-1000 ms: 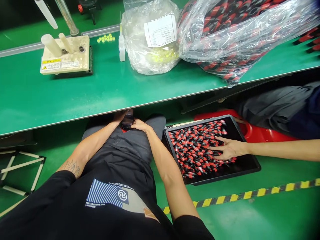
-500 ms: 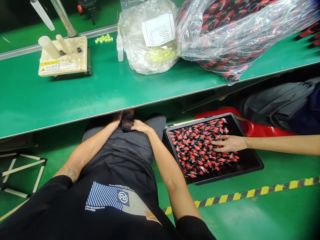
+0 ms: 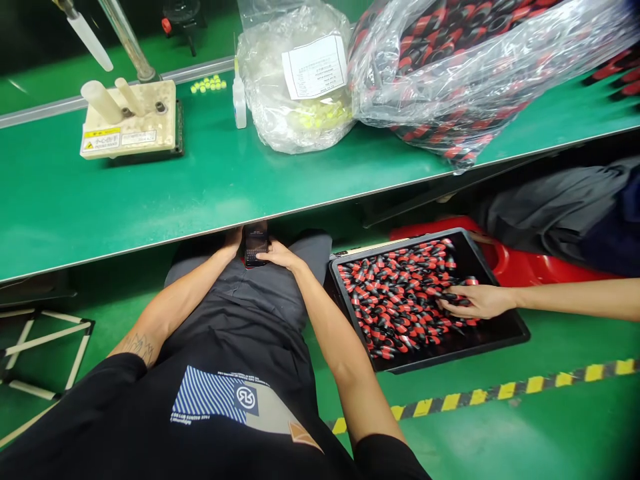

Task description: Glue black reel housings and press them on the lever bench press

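Note:
A dark smartphone point(image 3: 257, 241) with a dim keyboard on its screen lies over my lap, just under the table's front edge. My left hand point(image 3: 233, 241) grips its left side; the fingers are partly hidden by the table edge and the phone. From the right, my right hand point(image 3: 278, 255) is closed around the phone's lower side, its thumb resting on the keyboard area.
A tray point(image 3: 505, 331) of red-and-black parts stands at my right, with a co-worker's hand point(image 3: 477, 301) in it. The green table point(image 3: 210, 180) bears a cream fixture point(image 3: 145, 120), a small bottle point(image 3: 239, 103), a labelled clear bag point(image 3: 275, 127) and a bag of red-black parts point(image 3: 435, 93).
The co-worker's hand has moved right within the tray. My right thumb has shifted inward over the phone's screen, and the screen shows more clearly. The view has tilted slightly.

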`<control>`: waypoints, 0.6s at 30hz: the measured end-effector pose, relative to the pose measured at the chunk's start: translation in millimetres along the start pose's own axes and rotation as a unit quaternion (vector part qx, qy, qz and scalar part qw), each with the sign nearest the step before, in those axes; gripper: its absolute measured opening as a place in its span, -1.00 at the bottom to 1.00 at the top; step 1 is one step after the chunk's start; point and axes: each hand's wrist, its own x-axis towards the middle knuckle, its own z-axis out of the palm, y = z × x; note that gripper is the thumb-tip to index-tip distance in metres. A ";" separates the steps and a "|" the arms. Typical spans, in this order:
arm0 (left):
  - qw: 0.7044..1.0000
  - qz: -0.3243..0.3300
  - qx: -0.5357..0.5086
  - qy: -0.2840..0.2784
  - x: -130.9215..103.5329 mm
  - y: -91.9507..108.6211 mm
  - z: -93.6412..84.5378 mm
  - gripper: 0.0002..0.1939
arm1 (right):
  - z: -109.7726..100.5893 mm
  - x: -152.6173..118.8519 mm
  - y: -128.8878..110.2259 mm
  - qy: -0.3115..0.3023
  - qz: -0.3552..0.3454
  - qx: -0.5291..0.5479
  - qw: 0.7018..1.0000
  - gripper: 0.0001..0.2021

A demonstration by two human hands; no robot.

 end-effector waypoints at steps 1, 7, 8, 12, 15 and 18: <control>1.000 -0.010 -0.010 -0.002 -1.3 0.8 1.1 -0.55 | 0.1 0.4 -1.5 0.026 -0.005 -0.021 0.999 -0.35; 0.997 -0.046 -0.058 -0.017 -8.3 13.4 12.1 -0.49 | 7.8 9.1 -12.1 0.192 0.029 -0.175 0.965 0.00; 0.997 -0.048 -0.061 -0.020 -9.2 17.6 13.4 -0.50 | 8.5 11.6 -14.0 0.216 0.038 -0.201 0.955 0.00; 0.997 -0.052 -0.033 -0.040 -13.9 41.1 15.0 -0.59 | 0.6 21.8 -20.9 0.267 0.054 -0.260 0.926 -0.11; 0.995 -0.049 0.045 -0.070 -24.4 63.5 16.0 -0.64 | -17.3 29.9 -24.3 0.279 0.075 -0.270 0.918 -0.13; 0.980 -0.015 0.152 -0.126 -49.0 87.4 14.3 -0.63 | -46.1 39.5 -27.8 0.292 0.109 -0.259 0.914 -0.07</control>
